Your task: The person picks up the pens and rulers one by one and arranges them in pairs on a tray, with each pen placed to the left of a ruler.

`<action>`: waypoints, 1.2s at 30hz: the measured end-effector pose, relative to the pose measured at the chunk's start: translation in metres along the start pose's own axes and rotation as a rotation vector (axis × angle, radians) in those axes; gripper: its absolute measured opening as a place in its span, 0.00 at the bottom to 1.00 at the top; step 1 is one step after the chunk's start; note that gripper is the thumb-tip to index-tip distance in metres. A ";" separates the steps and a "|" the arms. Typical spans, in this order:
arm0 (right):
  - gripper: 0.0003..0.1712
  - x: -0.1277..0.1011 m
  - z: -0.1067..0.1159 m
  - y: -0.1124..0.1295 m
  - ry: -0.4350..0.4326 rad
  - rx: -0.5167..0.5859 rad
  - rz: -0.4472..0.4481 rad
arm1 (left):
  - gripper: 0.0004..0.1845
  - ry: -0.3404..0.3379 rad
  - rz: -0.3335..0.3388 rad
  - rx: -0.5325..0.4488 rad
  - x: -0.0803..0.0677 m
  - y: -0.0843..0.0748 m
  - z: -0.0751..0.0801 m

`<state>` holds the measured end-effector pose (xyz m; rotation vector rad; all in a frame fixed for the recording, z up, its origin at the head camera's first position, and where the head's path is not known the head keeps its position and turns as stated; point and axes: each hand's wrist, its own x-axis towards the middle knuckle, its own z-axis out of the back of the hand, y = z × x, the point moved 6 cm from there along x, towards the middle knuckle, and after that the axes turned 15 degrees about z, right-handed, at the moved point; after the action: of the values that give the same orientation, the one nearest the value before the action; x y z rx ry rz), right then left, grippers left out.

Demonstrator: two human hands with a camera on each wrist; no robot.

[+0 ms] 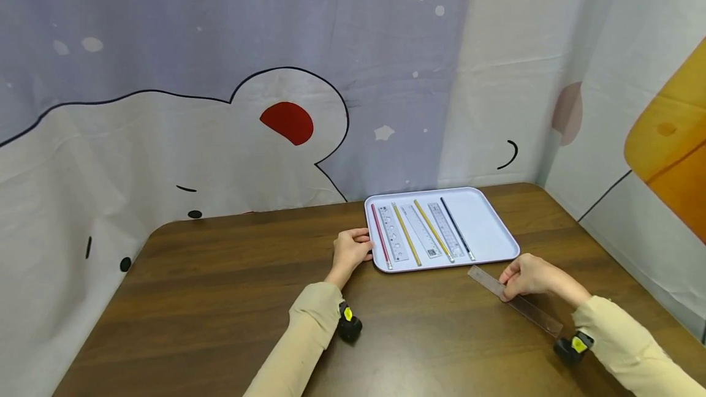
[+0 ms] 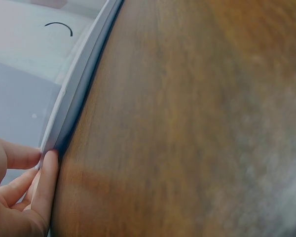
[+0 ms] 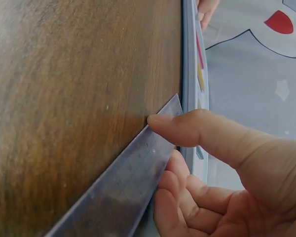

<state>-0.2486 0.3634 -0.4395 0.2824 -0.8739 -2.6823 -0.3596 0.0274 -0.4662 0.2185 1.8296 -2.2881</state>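
A white tray [image 1: 485, 225] lies at the back of the table. In it, side by side, are a red pencil [image 1: 381, 234], two yellow pencils [image 1: 406, 233], a dark pencil [image 1: 457, 228] and three clear rulers [image 1: 393, 234] between them. My left hand [image 1: 351, 251] pinches the tray's left rim; in the left wrist view its thumb and fingers [image 2: 47, 180] meet at the edge. Held between my right hand's [image 1: 529, 276] thumb and fingers is another clear ruler [image 1: 537, 314], slanting in front of the tray's right front corner. The right wrist view shows the ruler [image 3: 123, 182] tilted beside the rim.
The dark wooden table [image 1: 231, 299] spreads to the left and in front of the tray. A printed curtain [image 1: 386, 78] hangs right behind the table and along its right side. Each wrist carries a small black camera [image 1: 349, 325].
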 end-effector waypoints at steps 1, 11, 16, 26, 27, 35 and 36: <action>0.14 0.000 0.000 0.000 0.000 -0.004 0.006 | 0.19 0.000 -0.001 0.001 0.000 0.000 0.000; 0.15 0.001 -0.001 0.000 0.020 0.058 0.030 | 0.19 -0.006 0.000 0.000 0.000 0.000 0.000; 0.15 -0.001 -0.002 -0.001 0.044 0.182 0.051 | 0.19 -0.002 -0.001 -0.002 0.000 0.000 0.000; 0.20 -0.003 -0.002 -0.008 0.081 0.329 0.095 | 0.19 -0.005 0.007 0.005 0.000 0.000 0.000; 0.21 -0.003 -0.002 -0.008 0.083 0.337 0.093 | 0.19 -0.006 0.006 0.006 0.000 0.000 0.000; 0.22 -0.002 -0.004 -0.012 0.114 0.415 0.079 | 0.19 -0.005 0.009 0.009 0.000 0.000 0.000; 0.22 -0.002 -0.004 -0.013 0.117 0.421 0.077 | 0.19 -0.004 0.009 0.009 0.000 0.000 0.000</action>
<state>-0.2490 0.3718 -0.4507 0.4811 -1.3761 -2.3623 -0.3598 0.0279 -0.4664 0.2219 1.8131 -2.2897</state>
